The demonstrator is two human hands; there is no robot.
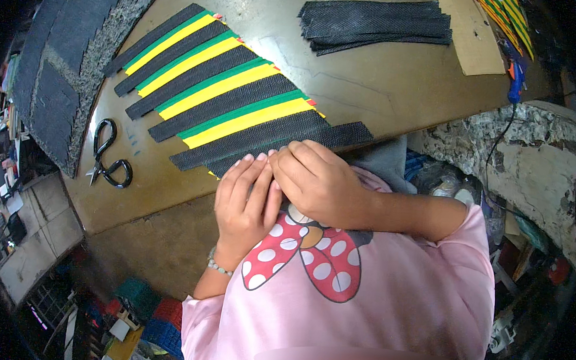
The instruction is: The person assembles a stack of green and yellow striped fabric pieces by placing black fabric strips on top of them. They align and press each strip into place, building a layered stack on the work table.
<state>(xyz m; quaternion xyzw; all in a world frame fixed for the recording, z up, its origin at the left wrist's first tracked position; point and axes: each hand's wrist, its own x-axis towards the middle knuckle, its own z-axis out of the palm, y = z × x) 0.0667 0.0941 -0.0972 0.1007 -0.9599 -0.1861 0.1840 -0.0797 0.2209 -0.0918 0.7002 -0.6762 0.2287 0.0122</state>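
Observation:
At the table's near edge, both my hands are on a black woven strip (352,134) that lies slantwise. My left hand (244,200) has its fingertips pressed together along the strip's near side. Beside it, touching fingertips, my right hand (317,185) is closed in a pinch on the strip; the exact pinch point is hidden under the fingers. Beyond them several black strips lie side by side in a slanting row, with green strips (229,118) and yellow strips (245,123) between them. Small red tips show at the row's right ends.
Black-handled scissors (120,173) lie left on the brown table (384,87). A stack of black strips (377,25) is at the back, near cardboard (474,36). Far right are a blue corded tool (516,81) and yellow-green strips (511,19). A dark slab (60,57) borders the left.

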